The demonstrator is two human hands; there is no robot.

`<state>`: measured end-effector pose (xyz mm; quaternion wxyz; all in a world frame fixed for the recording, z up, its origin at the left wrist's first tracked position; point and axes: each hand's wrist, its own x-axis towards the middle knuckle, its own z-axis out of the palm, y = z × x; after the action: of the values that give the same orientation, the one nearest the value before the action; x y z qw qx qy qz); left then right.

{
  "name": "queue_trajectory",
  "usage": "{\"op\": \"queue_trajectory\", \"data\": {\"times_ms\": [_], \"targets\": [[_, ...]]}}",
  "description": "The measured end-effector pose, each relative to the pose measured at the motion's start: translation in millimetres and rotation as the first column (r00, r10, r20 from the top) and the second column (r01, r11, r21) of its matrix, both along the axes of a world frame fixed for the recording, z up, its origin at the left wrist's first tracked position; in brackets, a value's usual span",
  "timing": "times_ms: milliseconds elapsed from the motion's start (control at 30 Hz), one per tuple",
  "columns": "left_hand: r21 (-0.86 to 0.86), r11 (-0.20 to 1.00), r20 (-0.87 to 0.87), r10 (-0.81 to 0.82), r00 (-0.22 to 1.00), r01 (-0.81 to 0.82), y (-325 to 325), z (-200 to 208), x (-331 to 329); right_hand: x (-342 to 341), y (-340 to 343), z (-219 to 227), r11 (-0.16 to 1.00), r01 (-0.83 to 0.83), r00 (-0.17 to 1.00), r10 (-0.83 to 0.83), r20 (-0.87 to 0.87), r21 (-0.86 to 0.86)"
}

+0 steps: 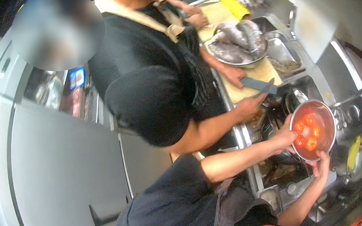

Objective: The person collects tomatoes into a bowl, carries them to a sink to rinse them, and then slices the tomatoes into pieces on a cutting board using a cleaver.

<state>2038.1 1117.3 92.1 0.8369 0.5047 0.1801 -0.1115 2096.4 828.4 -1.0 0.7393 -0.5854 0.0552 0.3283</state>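
A kitchen, shown by cutting board point(265, 72), fish point(252, 38), tomatoes point(311, 143).

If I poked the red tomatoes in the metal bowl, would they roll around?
Probably: the tomatoes look round. They likely wouldn't roll far, since the wall of the metal bowl rises around them. They may feel slippery too, because their skins look smooth and shiny.

Silvery fish point(244, 36) lie in a bowl point(245, 63).
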Motion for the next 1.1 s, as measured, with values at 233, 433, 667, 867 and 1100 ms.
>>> {"op": "queue_trajectory", "data": {"times_ms": [233,433,667,867,1100], "targets": [[0.734,0.569,0.419,0.049,0.906,-0.371,-37,-31,4,-28,-17,6,0.862,0.444,0.896,-0.424,0.132,-0.243],[0.690,0.624,0.640,-0.291,0.711,-0.365,-73,-43,47,-42,20,59,0.703,0.557,0.830,-0.497,0.254,-0.442],[0.888,0.460,0.271,-0.553,0.788,0.018,-113,-68,81,-40,28,42,0.651,0.684,0.730,-0.615,0.298,-0.330],[0.886,0.464,0.343,-0.630,0.697,-0.017,-160,-115,86,-42,13,42,0.450,0.718,0.686,-0.326,0.651,-0.531],[0.760,0.633,0.595,-0.585,0.551,-0.149,-205,-135,90,-54,28,103,0.211,0.763,0.641,-0.131,0.756,-0.611]]}}
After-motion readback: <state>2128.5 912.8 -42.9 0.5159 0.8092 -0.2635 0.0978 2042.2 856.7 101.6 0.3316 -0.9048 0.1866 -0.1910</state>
